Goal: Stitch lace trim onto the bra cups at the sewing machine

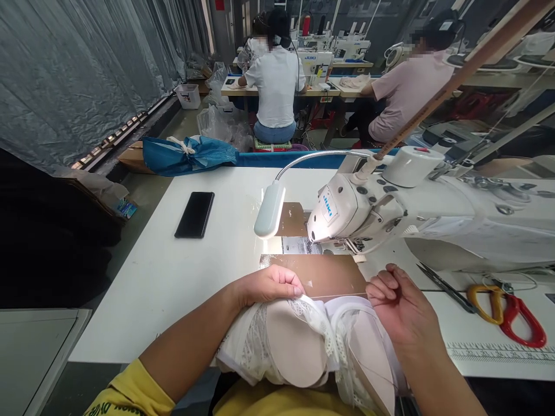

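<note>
A white lace bra with beige cup linings lies across my lap at the table's front edge. My left hand is closed, pinching the bra's upper edge between thumb and fingers. From there a thin white thread runs taut to my right hand, whose curled fingers are closed on it. That hand's wrist is beside the right cup. Just beyond both hands is a brown board in front of the sewing machine. The machine's needle area is lit and partly hidden by its head.
A black phone lies on the white table at left. Black tweezers and scissors with yellow and red handles lie at right, above a ruler strip. A lamp hangs near the machine. Two co-workers sit beyond.
</note>
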The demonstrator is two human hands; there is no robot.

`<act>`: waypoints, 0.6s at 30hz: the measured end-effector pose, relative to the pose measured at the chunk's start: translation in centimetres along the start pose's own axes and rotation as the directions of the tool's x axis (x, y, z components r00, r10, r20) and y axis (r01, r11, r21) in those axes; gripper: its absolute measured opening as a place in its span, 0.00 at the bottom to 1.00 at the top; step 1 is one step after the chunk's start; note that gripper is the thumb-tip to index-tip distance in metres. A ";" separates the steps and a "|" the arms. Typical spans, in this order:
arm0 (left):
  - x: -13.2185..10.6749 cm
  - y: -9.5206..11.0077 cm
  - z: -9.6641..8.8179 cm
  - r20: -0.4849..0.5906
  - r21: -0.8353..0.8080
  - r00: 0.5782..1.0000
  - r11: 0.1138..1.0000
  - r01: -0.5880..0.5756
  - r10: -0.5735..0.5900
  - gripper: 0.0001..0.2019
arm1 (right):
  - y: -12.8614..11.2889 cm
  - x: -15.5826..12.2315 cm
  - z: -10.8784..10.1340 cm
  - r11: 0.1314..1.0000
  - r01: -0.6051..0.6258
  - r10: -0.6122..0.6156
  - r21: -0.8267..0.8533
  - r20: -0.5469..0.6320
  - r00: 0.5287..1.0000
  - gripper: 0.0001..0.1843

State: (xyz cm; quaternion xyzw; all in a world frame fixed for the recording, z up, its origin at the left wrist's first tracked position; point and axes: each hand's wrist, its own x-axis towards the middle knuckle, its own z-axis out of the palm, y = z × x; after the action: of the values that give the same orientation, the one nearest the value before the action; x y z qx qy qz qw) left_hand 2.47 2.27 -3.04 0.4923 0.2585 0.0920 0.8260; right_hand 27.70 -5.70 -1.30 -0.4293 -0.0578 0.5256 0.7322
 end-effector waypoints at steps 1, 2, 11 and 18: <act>0.0 0.0 0.0 0.001 -0.002 1.000 1.000 0.000 0.000 0.16 | -0.1 0.1 -0.1 0.999 -0.012 0.014 0.049 -0.022 1.000 0.10; 0.1 -0.1 -0.1 0.002 -0.006 1.000 1.000 0.000 0.000 0.16 | -0.2 0.2 -0.2 0.996 -0.017 0.021 0.088 -0.041 0.999 0.09; 0.2 -0.2 -0.2 0.008 -0.031 1.000 1.000 -0.002 0.002 0.15 | -1.5 0.8 -0.8 0.984 0.102 -0.091 0.148 -0.081 0.993 0.09; 0.1 0.0 0.1 0.000 -0.045 1.000 0.999 -0.002 0.002 0.15 | -0.3 -1.4 -0.6 0.927 0.193 -0.177 -0.323 0.078 0.981 0.09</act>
State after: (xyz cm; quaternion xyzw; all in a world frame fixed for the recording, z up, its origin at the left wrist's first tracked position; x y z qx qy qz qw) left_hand 2.61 2.26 -3.08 0.4738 0.2559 0.0985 0.8369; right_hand 27.64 -7.20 -0.98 -0.5256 -0.2021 0.4472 0.6949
